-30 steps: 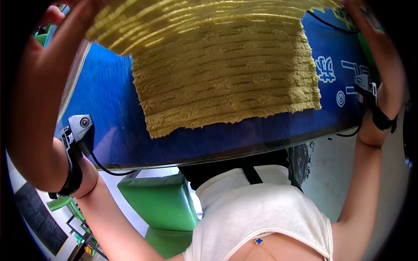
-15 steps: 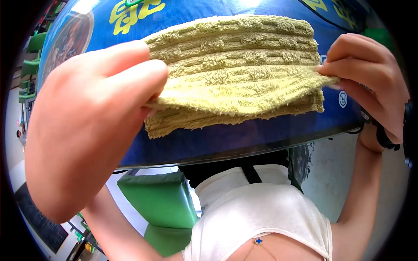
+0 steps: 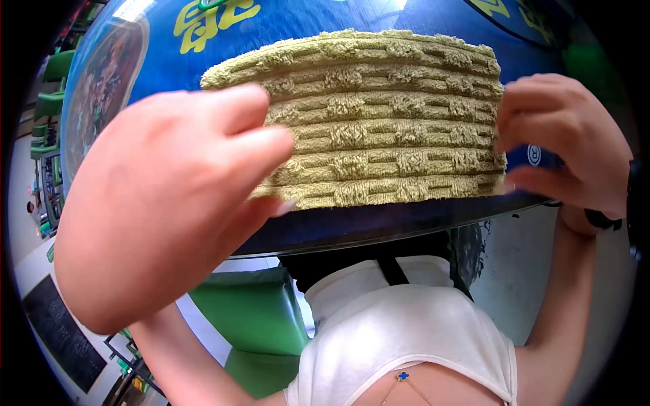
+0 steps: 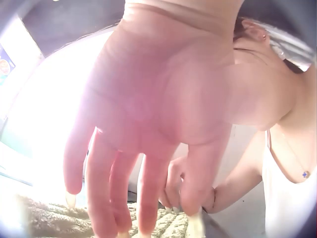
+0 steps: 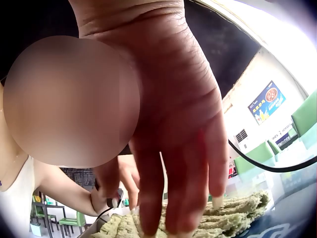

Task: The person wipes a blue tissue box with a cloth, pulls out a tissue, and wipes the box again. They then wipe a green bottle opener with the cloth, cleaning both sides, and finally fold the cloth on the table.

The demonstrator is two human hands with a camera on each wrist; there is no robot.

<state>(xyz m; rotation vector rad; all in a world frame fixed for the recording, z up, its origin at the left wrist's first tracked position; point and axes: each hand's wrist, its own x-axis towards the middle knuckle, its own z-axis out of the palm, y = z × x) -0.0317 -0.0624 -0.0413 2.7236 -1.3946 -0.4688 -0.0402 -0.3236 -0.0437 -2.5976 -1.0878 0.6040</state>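
A yellow-green ribbed towel (image 3: 393, 122) lies folded flat on a blue table, its front edge near the table's front rim. My left hand (image 3: 169, 183) is over its left end and hides part of that side. In the left wrist view the fingers (image 4: 148, 193) of this hand reach loosely down to the cloth, thumb apart from them. At the towel's right edge is my right hand (image 3: 569, 139), thumb and fingers spread apart. Its fingers (image 5: 185, 198) hang down over the ribbed cloth in the right wrist view, with nothing pinched between them.
The blue table (image 3: 162, 40) carries yellow and white printed characters and a picture at the left. A black cable (image 3: 504, 24) crosses its far right. A green chair (image 3: 250, 311) stands at the near side, left of the person's body.
Both hands came down and toward the body, bringing the towel's raised half over onto the lower half. Its near edge, pinched half a second ago, now lies flat, and the fingers have loosened.
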